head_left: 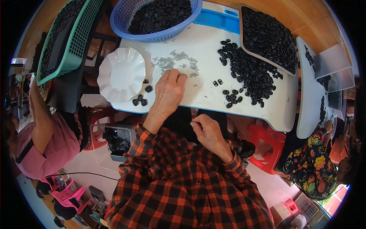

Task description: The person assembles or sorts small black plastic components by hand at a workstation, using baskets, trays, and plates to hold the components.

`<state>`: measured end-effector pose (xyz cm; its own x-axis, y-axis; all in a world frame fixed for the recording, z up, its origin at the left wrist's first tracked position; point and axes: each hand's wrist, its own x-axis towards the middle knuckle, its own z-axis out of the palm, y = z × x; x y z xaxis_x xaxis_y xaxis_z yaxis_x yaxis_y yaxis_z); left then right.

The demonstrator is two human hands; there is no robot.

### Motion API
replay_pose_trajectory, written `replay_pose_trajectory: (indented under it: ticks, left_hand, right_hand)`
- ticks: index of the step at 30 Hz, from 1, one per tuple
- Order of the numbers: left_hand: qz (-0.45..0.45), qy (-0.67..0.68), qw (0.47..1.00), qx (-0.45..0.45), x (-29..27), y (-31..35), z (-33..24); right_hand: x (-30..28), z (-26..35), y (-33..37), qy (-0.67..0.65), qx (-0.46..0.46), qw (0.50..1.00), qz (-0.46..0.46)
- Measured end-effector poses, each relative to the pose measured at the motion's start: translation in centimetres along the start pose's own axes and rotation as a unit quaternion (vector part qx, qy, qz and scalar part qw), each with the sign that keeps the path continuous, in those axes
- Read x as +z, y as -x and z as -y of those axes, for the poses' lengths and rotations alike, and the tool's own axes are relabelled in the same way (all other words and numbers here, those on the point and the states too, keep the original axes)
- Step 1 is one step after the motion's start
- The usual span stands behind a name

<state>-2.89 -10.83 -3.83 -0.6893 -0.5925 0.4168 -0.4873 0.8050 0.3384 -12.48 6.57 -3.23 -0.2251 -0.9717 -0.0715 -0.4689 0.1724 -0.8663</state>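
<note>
The white table (206, 49) has a blue panel (217, 21) set along its far side and a blue line round its near edge. The left hand (169, 89) is over the middle of the table, its fingertips down at the near side of a thin scatter of clear bits (187, 59); its grip is narrow, and I cannot tell whether it holds one. The right hand (207, 131) is just off the table's near edge, fingers curled in to the thumb; that grip is narrow too, its contents too small to make out.

On the table's left end sits a white plate (122, 74) with a wavy rim, and a few black pieces (143, 101) lie just beside it. A blue basket (160, 37) of such pieces stands at the table's far left. At its far right a tray (241, 26) is heaped with them, and a pile (251, 74) spreads from the tray toward the table's near edge.

Left of the table are a green basket (78, 42), also full, and a person in pink (49, 145). Right of it are a second table (307, 110), a red stool (267, 147) and a person in a flowered top (312, 164). Below the table's near left lie a clear bin (100, 147) and pale floor (84, 164), with pink chairs (70, 196) farther off.
</note>
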Motion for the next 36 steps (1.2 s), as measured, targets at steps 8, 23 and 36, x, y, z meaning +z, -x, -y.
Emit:
replay_pose_trajectory:
  ticks: [8,23,36]
  left_hand:
    - [0.037,-0.076,0.994,0.064,0.0,-1.3,-0.7]
    - [0.182,0.493,0.838,-0.145,-2.3,2.5,-4.4]
    - [0.206,0.776,0.492,-0.336,0.1,5.0,-5.5]
  right_hand:
    - [-0.3,-0.2,0.0,0.003,0.01,1.0,-0.004]
    - [-2.7,2.1,-0.8,-0.058,-0.059,0.971,-0.225]
    - [-2.8,0.9,-0.3,-0.107,-0.051,0.97,-0.214]
